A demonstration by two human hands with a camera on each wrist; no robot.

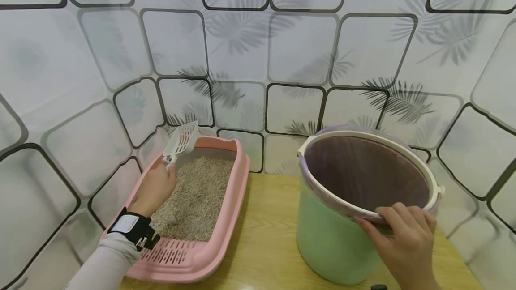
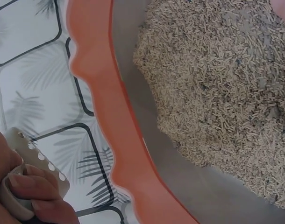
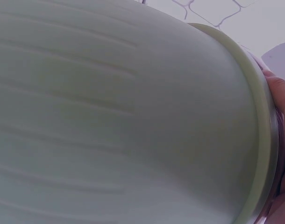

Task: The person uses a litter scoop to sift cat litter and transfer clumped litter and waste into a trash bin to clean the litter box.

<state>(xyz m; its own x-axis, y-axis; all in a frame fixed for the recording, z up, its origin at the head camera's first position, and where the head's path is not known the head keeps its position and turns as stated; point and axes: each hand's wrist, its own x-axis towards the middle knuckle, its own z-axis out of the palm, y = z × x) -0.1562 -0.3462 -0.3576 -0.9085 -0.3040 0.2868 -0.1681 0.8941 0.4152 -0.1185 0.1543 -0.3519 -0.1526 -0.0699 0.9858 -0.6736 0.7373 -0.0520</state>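
The left hand (image 1: 156, 189) holds the scoop (image 1: 181, 140) by its handle, fingers curled round it; the scoop is raised by the far left corner of the pink tray (image 1: 238, 187), clear of the litter (image 1: 201, 191), and its slots show through with no clump seen on it; the left wrist view sets it past the tray's scalloped edge, with the patterned wall (image 1: 242, 48) behind. The right hand (image 1: 407, 236) grips the near rim of the green bin (image 1: 334, 236), thumb outside, fingers over the white ring (image 1: 346, 133) that holds down the purple liner (image 1: 363, 173); the right wrist view catches mostly the bin's side, so how the fingers lie beyond the rim is hard to say. Tray and bin stand well apart on the wooden table (image 1: 270, 218), tray to the left, bin to the right and upright, its mouth uncovered. The step in hand looks like sifting the litter, at a pause with the scoop up and the bin ready; the next move probably calls for the left hand to lower the scoop inside the tray, slots angled to let loose grains fall, while the right hand steadies the rim.
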